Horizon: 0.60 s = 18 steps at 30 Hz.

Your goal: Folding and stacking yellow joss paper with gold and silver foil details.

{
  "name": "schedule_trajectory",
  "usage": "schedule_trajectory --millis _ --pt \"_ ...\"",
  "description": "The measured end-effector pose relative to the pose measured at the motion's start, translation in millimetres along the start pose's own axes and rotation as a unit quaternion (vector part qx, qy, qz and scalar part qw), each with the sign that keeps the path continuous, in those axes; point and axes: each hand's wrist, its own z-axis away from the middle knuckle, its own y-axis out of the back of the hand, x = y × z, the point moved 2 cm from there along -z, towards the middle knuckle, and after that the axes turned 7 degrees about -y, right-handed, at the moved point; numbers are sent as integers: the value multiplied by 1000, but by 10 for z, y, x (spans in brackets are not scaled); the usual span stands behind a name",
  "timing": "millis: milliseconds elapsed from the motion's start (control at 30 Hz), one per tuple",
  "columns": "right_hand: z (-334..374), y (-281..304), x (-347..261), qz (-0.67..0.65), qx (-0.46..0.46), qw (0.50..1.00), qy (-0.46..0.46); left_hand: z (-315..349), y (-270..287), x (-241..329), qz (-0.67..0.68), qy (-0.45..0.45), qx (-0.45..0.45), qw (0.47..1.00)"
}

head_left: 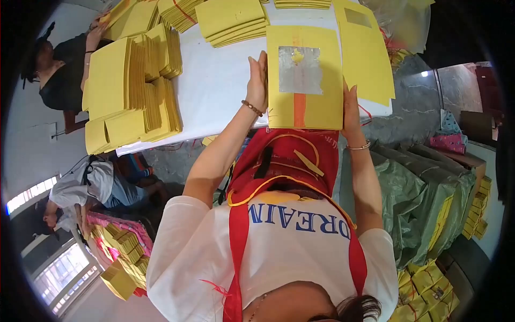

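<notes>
Yellow sheet stack [304,78]: silver foil square [299,70] on top, pressed between both flat palms at table [214,80] near edge
Left hand [258,80]: flat against stack's left side
Right hand [351,107]: flat against right side
Around: yellow piles [129,91] crowd left edge, more [232,19] at far edge

I see bundled packages at my lower right: small yellow packs tied with red string [429,290], squarish and piled loosely by the floor. Above them, a row of large bales wrapped in grey-green plastic sheeting [424,198] runs along the right side, with slim yellow packs [477,214] stacked at their far end. Near those, a pink and teal patterned bundle [448,139] lies on a brown carton [472,161]. At my lower left, more yellow packs [126,252] sit heaped on a pink patterned cloth. No screens or signs show.
</notes>
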Motion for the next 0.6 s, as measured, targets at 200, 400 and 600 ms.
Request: schedule_trajectory --millis 200,400,600 --pt "86 160 272 -585 -249 772 -12 431 -247 52 -70 -17 56 996" --pt "47 223 240 -483 -219 848 3 387 -184 8 -36 -24 52 998" --pt "142 56 101 93 47 986 128 384 -198 -7 -63 -45 90 993"
